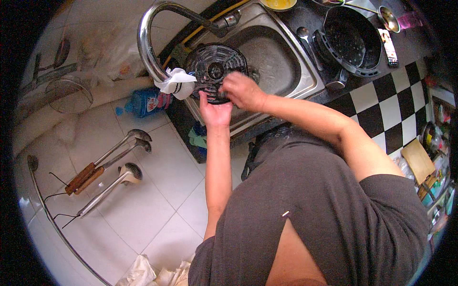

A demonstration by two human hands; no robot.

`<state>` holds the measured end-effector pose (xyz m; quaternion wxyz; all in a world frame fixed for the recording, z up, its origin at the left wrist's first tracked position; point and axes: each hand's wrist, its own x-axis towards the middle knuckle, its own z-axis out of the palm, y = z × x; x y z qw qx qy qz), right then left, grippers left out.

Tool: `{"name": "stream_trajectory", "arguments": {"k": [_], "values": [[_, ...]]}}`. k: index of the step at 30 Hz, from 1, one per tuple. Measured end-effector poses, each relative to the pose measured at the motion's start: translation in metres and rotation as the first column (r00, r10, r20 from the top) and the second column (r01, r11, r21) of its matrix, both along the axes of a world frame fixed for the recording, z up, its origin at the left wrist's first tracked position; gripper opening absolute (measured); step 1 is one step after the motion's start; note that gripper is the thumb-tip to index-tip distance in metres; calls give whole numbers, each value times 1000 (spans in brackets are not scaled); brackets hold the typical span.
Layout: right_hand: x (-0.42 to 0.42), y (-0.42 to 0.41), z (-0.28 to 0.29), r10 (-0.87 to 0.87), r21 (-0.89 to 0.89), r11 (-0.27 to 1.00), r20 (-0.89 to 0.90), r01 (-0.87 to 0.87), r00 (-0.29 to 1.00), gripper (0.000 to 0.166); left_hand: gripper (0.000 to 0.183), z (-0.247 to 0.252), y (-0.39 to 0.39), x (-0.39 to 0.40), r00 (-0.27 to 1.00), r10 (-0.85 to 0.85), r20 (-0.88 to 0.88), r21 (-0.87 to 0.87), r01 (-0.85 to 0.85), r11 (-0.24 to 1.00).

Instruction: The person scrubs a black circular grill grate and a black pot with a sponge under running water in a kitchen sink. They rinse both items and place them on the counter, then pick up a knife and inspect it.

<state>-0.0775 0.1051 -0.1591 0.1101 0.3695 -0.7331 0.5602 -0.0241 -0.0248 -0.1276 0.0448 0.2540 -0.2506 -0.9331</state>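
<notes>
A round black slotted tray, likely an air-fryer crisper plate, is held tilted over the left side of the stainless-steel sink. Its near rim rests in my left hand, palm turned up and thumb in front of the slots. My right hand is blurred, with curled fingers at the tray's lower right; whether they hold anything is hidden. A curved chrome faucet reaches over from the left. White cloth or plastic wraps its spout beside the tray.
Right of the sink lie a large spoon, a black fryer basket and a phone. A yellow-filled bowl stands at the back. A blue bottle is left of the sink. Ladles hang on the tiled wall.
</notes>
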Motion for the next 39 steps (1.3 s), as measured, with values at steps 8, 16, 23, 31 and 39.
{"name": "stream_trajectory", "arguments": {"k": [8, 16, 23, 31, 39], "values": [[-100, 0, -13, -321, 127, 943, 111, 307, 940, 18, 42, 22, 4, 10, 989, -98, 110, 36, 94, 995], [-84, -24, 10, -285, 125, 951, -2, 283, 959, 16, 45, 5, 6, 14, 970, -153, 188, 5, 155, 988], [-80, 50, -87, -535, 554, 785, 381, 277, 754, 28, 39, 9, -6, 21, 986, -76, 147, -5, 77, 997], [-70, 40, -14, 513, -515, 857, 855, 7, 77, 31, 39, -44, -55, 30, 945, -271, 183, 23, 271, 962], [-58, 30, 20, 178, -90, 982, 740, -166, 649, 22, 70, -40, -30, 4, 991, -44, 125, -135, 61, 989]]}}
